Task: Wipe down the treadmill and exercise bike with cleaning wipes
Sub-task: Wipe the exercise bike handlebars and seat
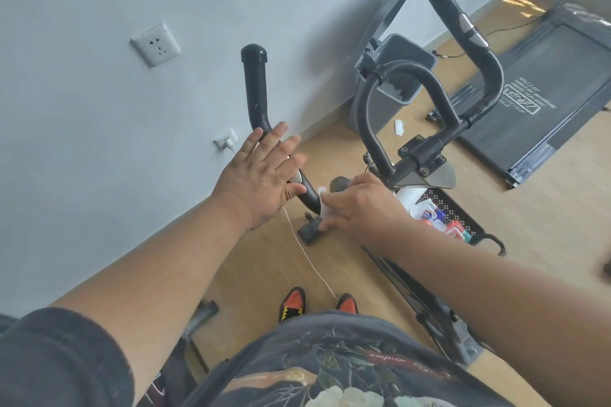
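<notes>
The exercise bike's black handlebars [390, 102] fill the middle of the view. Its left grip [256, 89] rises by the wall. My left hand [261, 175] is spread flat with straight fingers over the lower bend of that grip and holds nothing. My right hand [357, 205] pinches a white cleaning wipe [325, 201] against the handlebar just right of the left hand. The black treadmill [542, 96] lies on the floor at the far right.
A grey bin [393, 82] stands by the wall behind the bike. A black mesh basket [463, 215] on the bike holds wipe packets. A white cord [307, 258] runs across the wooden floor toward my shoes [292, 302]. Wall sockets [155, 43] sit on the left.
</notes>
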